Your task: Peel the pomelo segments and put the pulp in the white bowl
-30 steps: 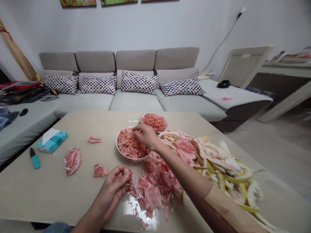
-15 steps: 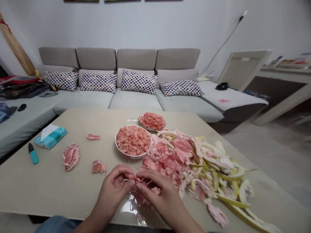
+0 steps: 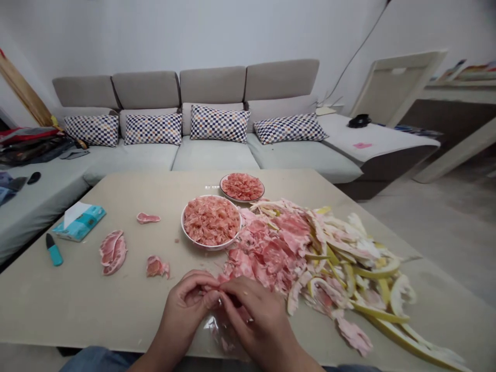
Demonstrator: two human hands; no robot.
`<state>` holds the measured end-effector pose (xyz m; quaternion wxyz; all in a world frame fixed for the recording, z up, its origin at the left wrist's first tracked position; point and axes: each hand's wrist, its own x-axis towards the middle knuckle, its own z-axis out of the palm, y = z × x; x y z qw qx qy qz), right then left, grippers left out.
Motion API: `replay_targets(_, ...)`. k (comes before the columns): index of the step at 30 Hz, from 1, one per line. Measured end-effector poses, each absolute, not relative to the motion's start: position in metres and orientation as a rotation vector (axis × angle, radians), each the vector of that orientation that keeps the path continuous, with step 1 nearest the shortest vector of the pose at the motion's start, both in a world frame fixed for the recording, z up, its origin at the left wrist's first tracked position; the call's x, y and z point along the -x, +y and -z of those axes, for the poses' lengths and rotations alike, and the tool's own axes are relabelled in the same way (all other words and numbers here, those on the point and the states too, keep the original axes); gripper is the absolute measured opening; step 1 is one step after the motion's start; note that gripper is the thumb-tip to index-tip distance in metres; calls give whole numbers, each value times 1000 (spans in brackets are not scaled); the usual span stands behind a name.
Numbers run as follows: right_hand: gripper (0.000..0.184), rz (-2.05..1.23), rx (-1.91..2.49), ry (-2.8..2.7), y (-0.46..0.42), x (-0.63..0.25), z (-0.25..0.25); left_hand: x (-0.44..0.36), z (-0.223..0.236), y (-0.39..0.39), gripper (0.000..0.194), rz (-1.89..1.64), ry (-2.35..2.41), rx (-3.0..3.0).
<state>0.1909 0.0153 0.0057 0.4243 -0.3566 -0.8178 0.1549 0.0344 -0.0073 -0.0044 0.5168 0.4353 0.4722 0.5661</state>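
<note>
My left hand [image 3: 188,307] and my right hand [image 3: 261,312] meet fingertip to fingertip above the near edge of the table. Both are closed in a pinch on a small pink piece of pomelo, mostly covered by the fingers. Beyond them stands a white bowl [image 3: 211,247] heaped with pink pomelo pulp, and behind it a dark-rimmed plate [image 3: 242,200] of more pulp. Pink membranes [image 3: 279,237] are piled right of the bowl. On the left lie a pomelo segment [image 3: 113,252], a torn chunk [image 3: 156,266] and a thin piece [image 3: 148,218].
Yellow-green peel strips [image 3: 382,312] spread over the table's right side. At the left are a teal-handled knife [image 3: 54,252] and a blue tissue pack [image 3: 81,225]. A grey sofa [image 3: 215,155] with checked cushions runs behind the table [image 3: 127,310].
My view has shifted slightly. My fingers have drawn closer together, and the pink piece between them shows less than before. The bowl, plate and piles stay in place.
</note>
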Motion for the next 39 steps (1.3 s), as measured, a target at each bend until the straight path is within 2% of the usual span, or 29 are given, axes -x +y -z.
replay_targets(5, 15, -408, 858, -2021, 11, -189, -4, -42, 6, -16, 15, -1259, 1072, -705)
replay_targets(10, 17, -489, 810, -1924, 8, -186, -5, -41, 3, -20, 17, -1284, 1031, -644)
replay_targets(16, 10, -624, 930, -1816, 13, -189, -12, -33, -7, -17, 18, -1310, 935, -417)
replay_targets(23, 11, -705, 964, -1762, 19, -193, -19, -28, -3, -10, 12, -1242, 696, -323)
replay_targets(34, 15, -859, 949, -1795, 14, -192, -19, -27, 3, -6, 20, -1223, 643, -322)
replay_targets(39, 14, -767, 930, -1822, 16, -196, -21, -26, 3, -3, 26, -1247, 653, -248)
